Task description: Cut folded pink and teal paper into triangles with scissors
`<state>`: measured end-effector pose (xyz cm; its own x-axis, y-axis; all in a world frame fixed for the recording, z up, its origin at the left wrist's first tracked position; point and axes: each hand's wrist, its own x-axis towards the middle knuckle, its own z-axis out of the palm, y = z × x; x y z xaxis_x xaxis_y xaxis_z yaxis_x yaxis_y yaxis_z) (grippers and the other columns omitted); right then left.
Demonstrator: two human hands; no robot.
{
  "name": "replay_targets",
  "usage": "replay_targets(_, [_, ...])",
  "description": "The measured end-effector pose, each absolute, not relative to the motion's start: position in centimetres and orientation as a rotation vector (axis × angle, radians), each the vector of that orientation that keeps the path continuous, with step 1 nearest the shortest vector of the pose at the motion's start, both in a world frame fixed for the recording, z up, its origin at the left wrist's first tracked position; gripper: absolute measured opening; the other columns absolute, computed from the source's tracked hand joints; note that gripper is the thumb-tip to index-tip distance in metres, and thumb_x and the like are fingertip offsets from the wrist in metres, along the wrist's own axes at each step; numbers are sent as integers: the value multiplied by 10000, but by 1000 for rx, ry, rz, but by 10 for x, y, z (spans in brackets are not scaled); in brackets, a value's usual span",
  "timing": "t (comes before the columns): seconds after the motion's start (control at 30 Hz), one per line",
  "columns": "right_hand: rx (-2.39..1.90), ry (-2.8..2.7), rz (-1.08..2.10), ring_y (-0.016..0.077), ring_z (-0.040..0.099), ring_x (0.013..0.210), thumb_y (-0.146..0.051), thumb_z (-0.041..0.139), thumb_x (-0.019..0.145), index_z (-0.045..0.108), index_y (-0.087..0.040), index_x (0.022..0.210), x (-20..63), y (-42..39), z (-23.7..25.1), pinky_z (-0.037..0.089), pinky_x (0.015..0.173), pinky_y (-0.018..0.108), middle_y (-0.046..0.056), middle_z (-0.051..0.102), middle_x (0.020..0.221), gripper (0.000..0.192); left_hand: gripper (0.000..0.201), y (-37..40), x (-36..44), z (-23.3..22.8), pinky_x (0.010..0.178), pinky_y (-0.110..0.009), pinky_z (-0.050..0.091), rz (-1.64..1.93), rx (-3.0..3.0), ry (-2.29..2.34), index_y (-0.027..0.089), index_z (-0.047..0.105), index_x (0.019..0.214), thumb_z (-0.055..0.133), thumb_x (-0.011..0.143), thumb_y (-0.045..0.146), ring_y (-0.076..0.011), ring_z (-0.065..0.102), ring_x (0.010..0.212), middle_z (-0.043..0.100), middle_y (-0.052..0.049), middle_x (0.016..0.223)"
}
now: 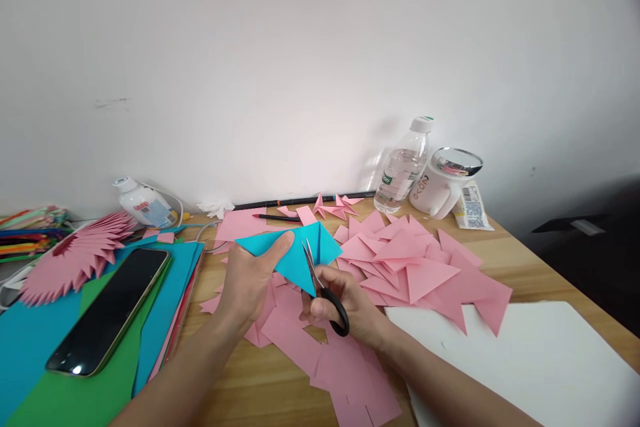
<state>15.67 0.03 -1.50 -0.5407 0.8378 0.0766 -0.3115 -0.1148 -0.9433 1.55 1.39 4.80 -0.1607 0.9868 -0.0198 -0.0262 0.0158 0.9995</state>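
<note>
One folded blue paper [300,267], landmark for this entry: held over the wooden tabletop [270,390], between two bare hands, long axis running roughly left to right, one pointed corner directed toward the wearer, another out to the right. One left hand [245,283]: at the blue paper's left end, plainly in contact and so the nearer of the two; thumb laid along the upper face, fingers beneath and mostly hidden, grip narrow and closed on the sheet. One right hand [347,300]: just beside the blue paper's lower corner, fingers curled about the black handles of one pair of scissors [329,295]; whether its fingertips also touch that corner, cannot tell. Blades of same: slim, slightly parted, pointing away from the wearer and a little leftward, set across the blue paper's long axis rather than along it, overlapping its right half; whether the sheet passes between them, cannot tell. Many pink triangles [400,257]: heaped to the right of the blue paper. Several pink strips [345,373]: below the blue paper, toward the wearer, overlapping. One dark phone [113,310]: well left of the blue paper, lying on coloured sheets. One pleated pink piece [95,247]: farther left of the blue paper. One water bottle [400,177] and one white mug [433,193]: beyond and right of the blue paper, near the wall.
</note>
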Motion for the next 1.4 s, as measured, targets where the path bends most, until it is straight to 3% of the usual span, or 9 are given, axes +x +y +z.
replay_targets(0.1, [-625, -1327, 1775, 91, 458, 445, -472, 721, 583, 495, -181, 718, 156, 1, -16, 402, 510, 253, -66, 456, 521, 393, 338, 15, 18, 44, 434, -239, 391, 1318, 1019, 1236, 157, 449, 413, 670, 635, 284, -85, 426, 401, 482, 42, 414])
replay_targets(0.27, [-628, -1272, 1839, 71, 426, 404, -398, 780, 521, 467, -181, 711, 153, 1, -17, 349, 430, 222, -57, 501, 541, 426, 343, 14, 20, 41, 424, -232, 388, 1352, 877, 1231, 153, 441, 402, 706, 587, 268, -77, 411, 390, 468, 50, 396])
replay_targets(0.4, [-705, -1234, 1741, 68, 428, 489, -321, 795, 522, 483, -170, 671, 152, 1, -20, 374, 486, 208, -62, 458, 569, 377, 355, 10, 24, 32, 458, -244, 396, 1341, 955, 1303, 145, 451, 391, 679, 626, 283, -81, 415, 412, 487, 33, 408])
replay_targets(0.77, [-630, -1195, 1679, 133, 579, 652, -228, 773, 576, 547, -180, 758, 149, 2, -29, 468, 648, 261, -23, 585, 661, 293, 381, 5, 31, 21, 464, -232, 364, 1395, 866, 1316, 140, 431, 373, 693, 618, 268, -66, 379, 425, 458, 42, 406])
replay_targets(1.13, [-650, -1187, 1662, 118, 553, 630, -201, 772, 568, 549, -181, 755, 149, 2, -31, 459, 640, 251, -30, 563, 665, 292, 398, 4, 32, 21, 449, -228, 341, 1391, 847, 1297, 151, 393, 368, 704, 589, 267, -66, 353, 424, 419, 50, 397])
replay_targets(1.4, [-645, -1208, 1609, 95, 511, 599, -166, 764, 569, 542, -187, 743, 148, 1, -28, 441, 622, 225, -46, 545, 658, 283, 353, 4, 32, 22, 486, -233, 367, 1367, 815, 1294, 143, 443, 393, 697, 600, 273, -71, 388, 450, 471, 39, 428])
